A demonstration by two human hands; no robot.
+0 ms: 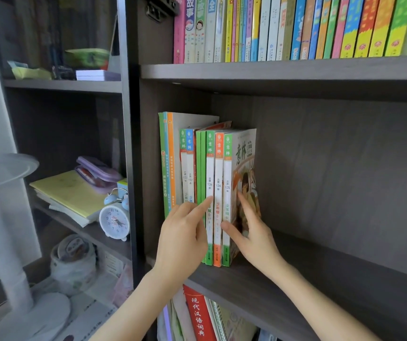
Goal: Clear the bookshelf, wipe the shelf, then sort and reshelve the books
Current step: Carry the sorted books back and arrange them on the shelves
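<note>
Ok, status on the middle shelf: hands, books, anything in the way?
Left hand: index fingertip on a green-topped spine. Right hand flat against the end book's cover. Books upright at left end of the shelf. Nothing blocking either hand.

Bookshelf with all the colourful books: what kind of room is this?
Probably a child's bedroom or study at home. Rows of bright children's books fill the top shelf, and a small cartoon alarm clock and a purple pencil case sit on the side shelf.

It looked like a home study or child's room: a dark bookshelf (271, 70) held rows of bright children's books (296, 28), and its left bay held an alarm clock (114, 221), a purple pencil case (96, 174) and notebooks (69, 195).
</note>
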